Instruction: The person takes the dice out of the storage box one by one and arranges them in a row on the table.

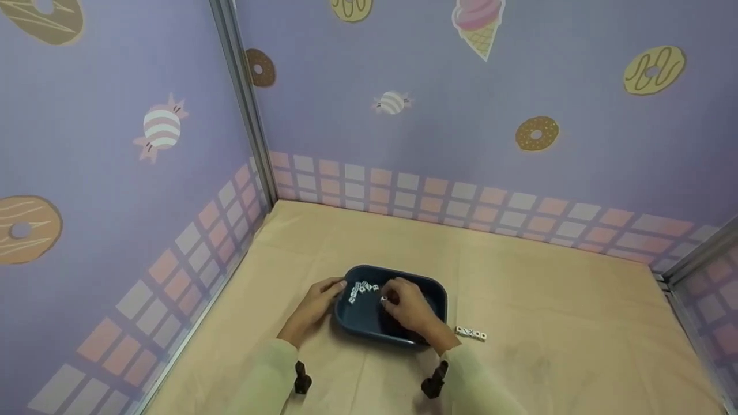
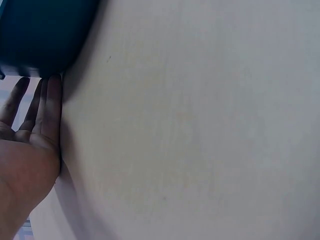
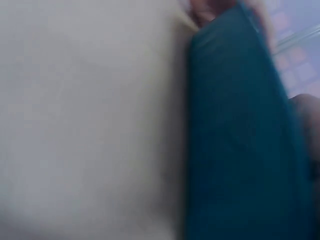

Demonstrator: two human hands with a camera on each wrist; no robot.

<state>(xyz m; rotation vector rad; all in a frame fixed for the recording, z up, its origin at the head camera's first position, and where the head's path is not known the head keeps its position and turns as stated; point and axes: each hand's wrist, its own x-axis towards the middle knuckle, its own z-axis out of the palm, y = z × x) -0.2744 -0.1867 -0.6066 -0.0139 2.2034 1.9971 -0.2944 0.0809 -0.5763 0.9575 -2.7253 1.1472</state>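
A dark blue tray (image 1: 429, 288) sits on the beige cloth. Several small white dice (image 1: 362, 287) lie in its far left corner. My left hand (image 1: 324, 293) rests flat-fingered against the tray's left wall; in the left wrist view the left hand (image 2: 31, 112) shows straight fingers beside the tray (image 2: 45, 35). Inside the tray, my right hand (image 1: 390, 298) has its fingers curled and pinches a white die (image 1: 383, 298) at the fingertips. The right wrist view is blurred and shows only the tray's wall (image 3: 240, 140).
A short row of white dice (image 1: 471, 333) lies on the cloth just right of the tray. Purple walls with sweets patterns close off the back, left and right sides. The beige cloth (image 1: 548, 323) stretches wide to the right.
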